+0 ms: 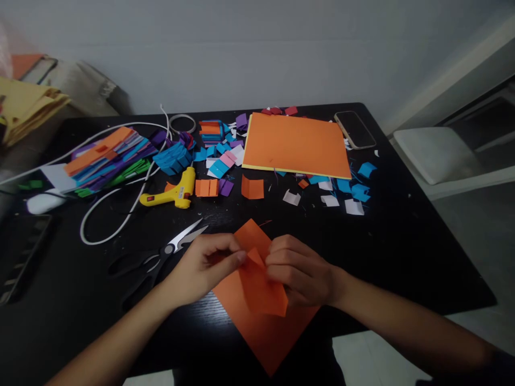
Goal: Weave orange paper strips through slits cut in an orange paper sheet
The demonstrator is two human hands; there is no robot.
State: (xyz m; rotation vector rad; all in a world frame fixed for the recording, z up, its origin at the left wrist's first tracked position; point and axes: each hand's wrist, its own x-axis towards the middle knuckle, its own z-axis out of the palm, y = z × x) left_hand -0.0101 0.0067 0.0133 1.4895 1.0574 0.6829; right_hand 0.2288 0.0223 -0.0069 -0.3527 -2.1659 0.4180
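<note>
Between my two hands a small piece of orange paper (259, 289) is held up, creased and tilted. My left hand (211, 262) pinches its upper left edge between thumb and forefinger. On the other side my right hand (300, 268) has its fingers curled on the paper's right edge; the fingertips are partly hidden. Beneath both hands lies a larger orange sheet (269, 343), turned with one corner toward me. Black-handled scissors (169, 249) rest half spread just left of my left hand, partly covered by my forearm.
A yellow glue gun (173, 193) lies beyond the scissors, near a looped white cable (86, 222). Bundles of folded coloured paper (108, 155) are at the left. A stack of orange sheets (298, 145) and a phone (354, 130) lie at the back, with scattered paper pieces around.
</note>
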